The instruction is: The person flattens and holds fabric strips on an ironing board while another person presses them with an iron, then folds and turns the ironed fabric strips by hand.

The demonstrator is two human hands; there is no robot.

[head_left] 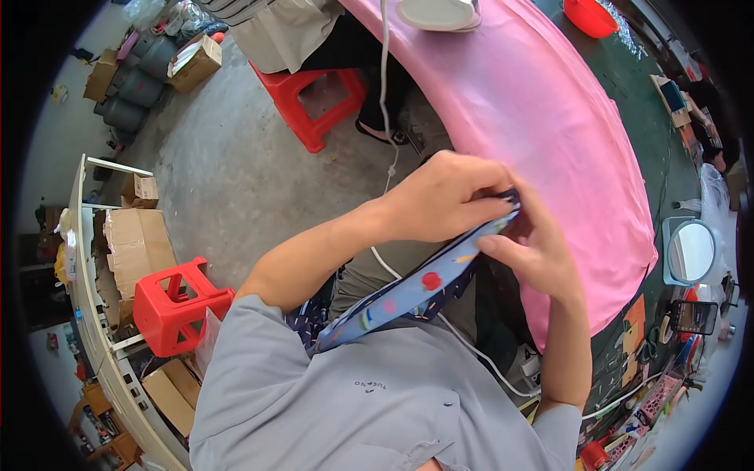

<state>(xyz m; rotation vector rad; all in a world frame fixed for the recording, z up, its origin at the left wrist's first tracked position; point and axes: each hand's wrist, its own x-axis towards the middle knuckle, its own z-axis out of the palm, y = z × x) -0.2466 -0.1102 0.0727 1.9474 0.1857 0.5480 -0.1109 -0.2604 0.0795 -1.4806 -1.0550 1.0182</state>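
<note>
A folded strip of printed fabric, light blue with red and coloured motifs and navy along its edge, stretches diagonally across my lap. My left hand pinches its upper end from the left. At that same end, my right hand has its thumb on the light blue face and its fingers behind, partly hidden. The two hands almost touch. More navy patterned fabric lies by my left elbow and beneath the strip.
A pink cloth covers the table on my right, with a white iron-like appliance on it. A white cord hangs down. Red stools and a seated person are leftward and ahead. A round mirror stands far right.
</note>
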